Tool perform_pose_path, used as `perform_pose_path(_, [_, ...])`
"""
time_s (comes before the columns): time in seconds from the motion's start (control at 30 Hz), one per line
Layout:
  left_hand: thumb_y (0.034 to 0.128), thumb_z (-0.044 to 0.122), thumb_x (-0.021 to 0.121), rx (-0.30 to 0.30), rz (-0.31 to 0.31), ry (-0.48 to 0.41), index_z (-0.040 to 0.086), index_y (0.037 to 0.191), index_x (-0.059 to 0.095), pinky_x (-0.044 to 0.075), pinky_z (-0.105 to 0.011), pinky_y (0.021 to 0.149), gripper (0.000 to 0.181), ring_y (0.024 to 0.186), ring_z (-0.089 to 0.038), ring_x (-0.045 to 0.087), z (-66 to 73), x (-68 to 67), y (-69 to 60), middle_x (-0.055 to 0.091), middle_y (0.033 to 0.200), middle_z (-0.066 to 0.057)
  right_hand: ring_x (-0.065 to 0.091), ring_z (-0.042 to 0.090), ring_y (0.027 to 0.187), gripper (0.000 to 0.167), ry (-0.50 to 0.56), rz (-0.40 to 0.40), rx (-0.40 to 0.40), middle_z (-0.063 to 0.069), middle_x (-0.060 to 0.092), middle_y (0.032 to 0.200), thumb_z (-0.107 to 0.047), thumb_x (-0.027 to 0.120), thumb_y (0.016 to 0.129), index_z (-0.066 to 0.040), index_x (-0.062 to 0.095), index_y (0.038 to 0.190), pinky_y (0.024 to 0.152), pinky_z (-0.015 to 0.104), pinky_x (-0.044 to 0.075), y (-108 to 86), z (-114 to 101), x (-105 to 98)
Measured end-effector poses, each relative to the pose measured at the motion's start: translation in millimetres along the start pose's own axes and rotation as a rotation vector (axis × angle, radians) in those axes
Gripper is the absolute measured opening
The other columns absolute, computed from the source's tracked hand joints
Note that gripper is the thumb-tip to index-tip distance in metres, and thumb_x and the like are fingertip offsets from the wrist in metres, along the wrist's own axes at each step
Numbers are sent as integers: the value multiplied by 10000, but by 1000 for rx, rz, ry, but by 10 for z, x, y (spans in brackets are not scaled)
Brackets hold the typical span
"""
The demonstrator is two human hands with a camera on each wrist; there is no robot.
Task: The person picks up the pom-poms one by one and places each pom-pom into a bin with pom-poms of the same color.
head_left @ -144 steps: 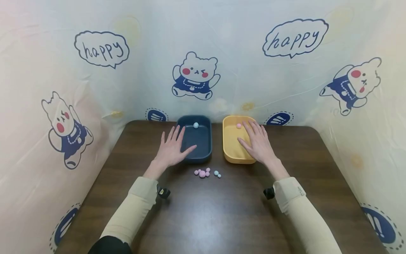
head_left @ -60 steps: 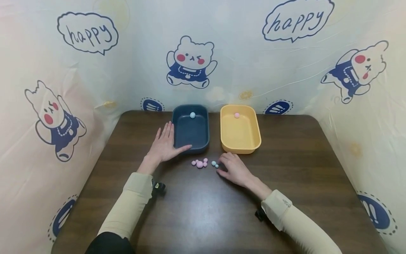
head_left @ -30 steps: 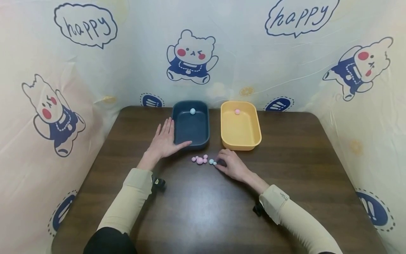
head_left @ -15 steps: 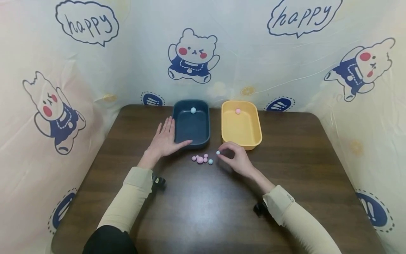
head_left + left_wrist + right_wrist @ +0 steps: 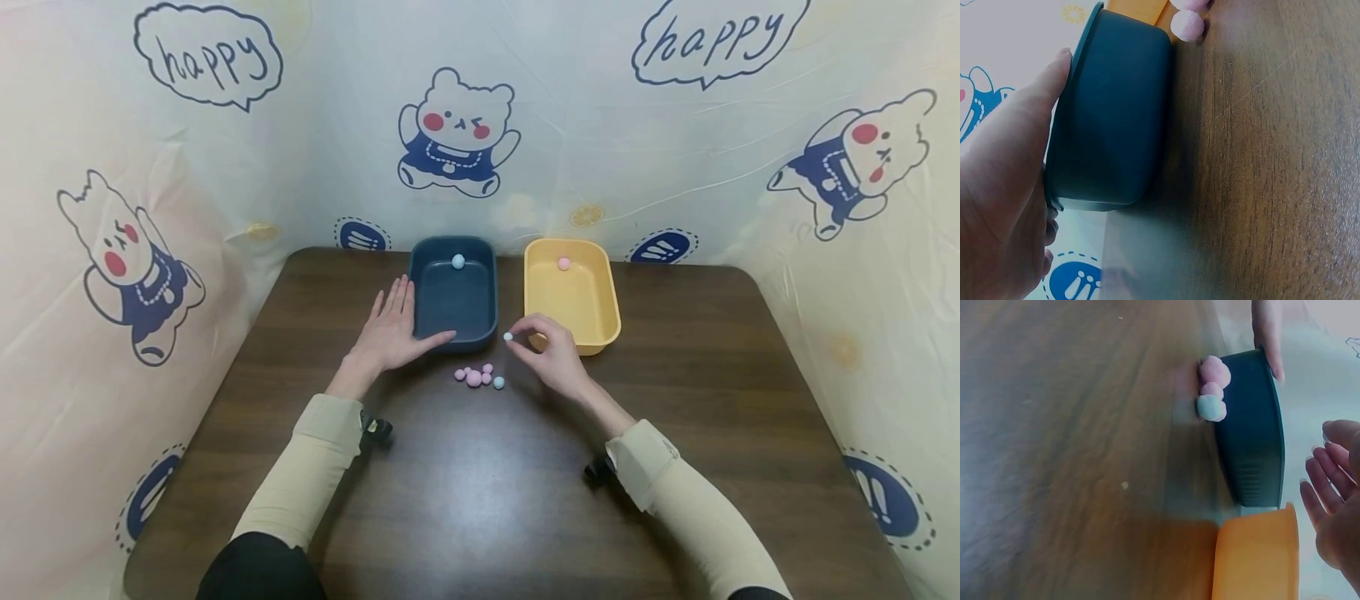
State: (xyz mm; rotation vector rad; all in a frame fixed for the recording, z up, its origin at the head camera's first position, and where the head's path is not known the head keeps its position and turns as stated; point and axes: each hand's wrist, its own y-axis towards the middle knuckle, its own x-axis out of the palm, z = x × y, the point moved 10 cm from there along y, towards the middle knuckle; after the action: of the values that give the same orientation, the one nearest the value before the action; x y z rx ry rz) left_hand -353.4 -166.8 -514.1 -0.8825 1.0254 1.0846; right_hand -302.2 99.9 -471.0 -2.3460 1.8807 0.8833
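Observation:
My left hand (image 5: 384,333) lies along the left and near edges of a dark blue bin (image 5: 455,302), fingers straight and thumb on the rim. Between thumb and fingertip, my right hand (image 5: 558,358) pinches a small light blue ball (image 5: 507,337), raised off the table in front of the gap between the bins. A cluster of pink balls (image 5: 474,378) sits on the table before the blue bin. Beside it rests another light blue ball (image 5: 498,382). One blue ball (image 5: 458,262) lies inside the blue bin. In the right wrist view the pinched ball is mostly hidden.
A yellow bin (image 5: 570,296) stands right of the blue one, with a pink ball (image 5: 564,264) in it. Both bins are at the far side of the brown wooden table (image 5: 465,500). A printed curtain (image 5: 555,125) surrounds the table's back and sides.
My right hand came down from over the yellow bin, picked up the smaller blue ball beside the cluster and lifted it toward the blue bin. The left hand settled onto that bin's edge.

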Motion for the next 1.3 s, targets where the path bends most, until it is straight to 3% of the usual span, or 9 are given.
perform_pose_path(0.13, [906,955,457,-2,1,3,-2,1753,10,14,-597,1418,1354,1748,-403,19,-2,-7,1,-65,1859,-184,714,445,1040,150,-2,15,-1,166,773,1081,-28,841,956,-23,769,1087,1024,619,601,118,-4,50])
perform_pose_path(0.53, [889,982,435,-8,14,11,-1,1755,35,38,-591,1420,1370,1751,-390,23,-15,-11,14,-21,1864,-194,732,356,1123,165,-53,22,65,165,770,1145,-94,810,1000,-28,760,1143,1047,539,625,383,80,164])
perform_pose_path(0.83, [879,993,428,-13,-5,8,14,1758,10,32,-595,1418,1381,1753,-375,-17,-4,2,-7,-74,1862,-165,725,312,1167,217,-74,-3,126,146,756,1211,-158,800,1023,-44,753,1202,1094,479,622,558,130,266])
perform_pose_path(1.3, [900,958,459,-6,13,7,5,1757,37,73,-620,1415,1349,1747,-405,33,18,-30,-25,-51,1863,-172,729,320,1200,256,-90,1,130,150,755,1258,-168,799,1026,-54,762,1252,1117,476,604,603,136,334])
